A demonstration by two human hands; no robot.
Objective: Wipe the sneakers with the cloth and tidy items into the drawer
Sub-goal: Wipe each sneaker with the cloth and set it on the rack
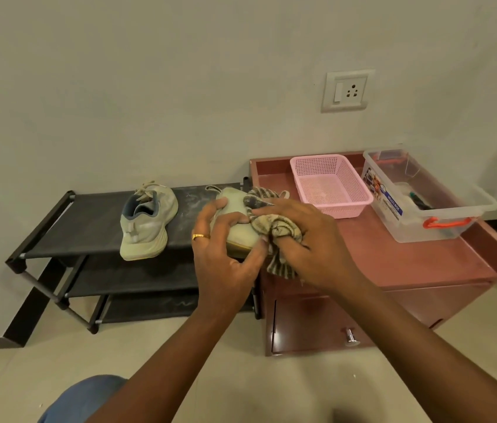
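One pale beige sneaker [146, 221] lies on the top shelf of the black shoe rack [88, 221]. My left hand [225, 254] grips the second beige sneaker [236, 232] at the rack's right end, fingers curled over its side. My right hand [308, 239] holds a bunched striped cloth [274, 227] against that sneaker. Much of this sneaker is hidden by both hands. The drawer [305, 322] with a metal knob [351, 337] sits shut in the red-brown cabinet [408, 264] below my right arm.
On the cabinet top stand a pink mesh basket [331, 184] and a clear plastic box [424, 196] with orange handles and small items inside. A wall socket [347, 90] is above. The rack has two lower shelves. My knee in blue cloth [82, 398] shows at the bottom.
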